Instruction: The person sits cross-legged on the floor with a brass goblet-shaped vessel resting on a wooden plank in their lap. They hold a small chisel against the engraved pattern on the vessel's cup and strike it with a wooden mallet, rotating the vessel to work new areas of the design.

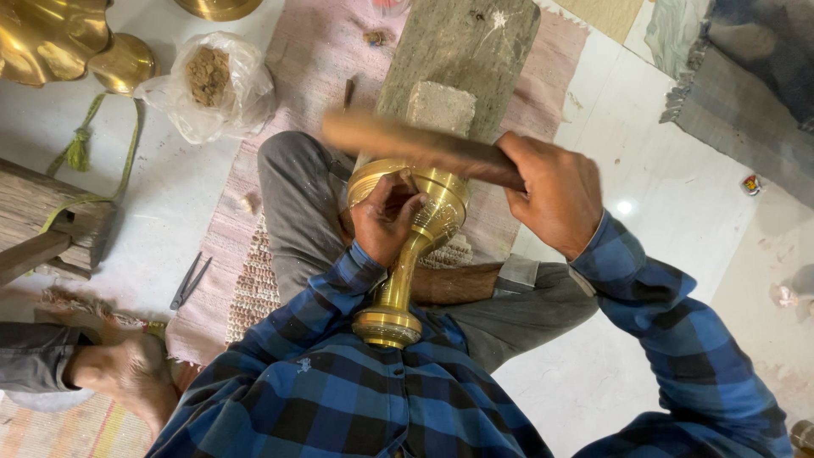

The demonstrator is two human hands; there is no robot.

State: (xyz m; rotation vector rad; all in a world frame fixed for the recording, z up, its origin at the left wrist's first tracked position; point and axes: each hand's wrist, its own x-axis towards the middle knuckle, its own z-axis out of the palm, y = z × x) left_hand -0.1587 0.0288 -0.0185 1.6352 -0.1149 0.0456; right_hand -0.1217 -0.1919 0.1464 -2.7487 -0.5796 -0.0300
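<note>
The left hand (386, 222) is curling over the upper part of the brass stand (407, 254), fingers bent and clenched against the ornamented cup section, holding a small tool that is mostly hidden; the left forearm, in a blue checked sleeve, is rising from the lower centre of the view. The right hand (553, 195) is gripping the dark end of a wooden mallet (415, 144), fist closed around it, wrist cocked; the mallet is extending leftward, blurred, above the rim of the stand.

The brass stand is lying tilted across the person's lap; its round foot is pointing toward the torso, its slim stem is running upward, and its wide ribbed rim is resting against a grey stone block (441, 106); the surface is polished gold with engraved bands near the cup. The block is sitting on a long grey slab (475, 42) laid over a pink woven mat (305, 51) on the floor.

At the far left, a clear bag of brown powder (212, 80) is lying on the floor; a pair of dark pliers (190, 282) is lying beside the mat edge; other brass pieces (59, 42) are sitting at the upper left corner.
</note>
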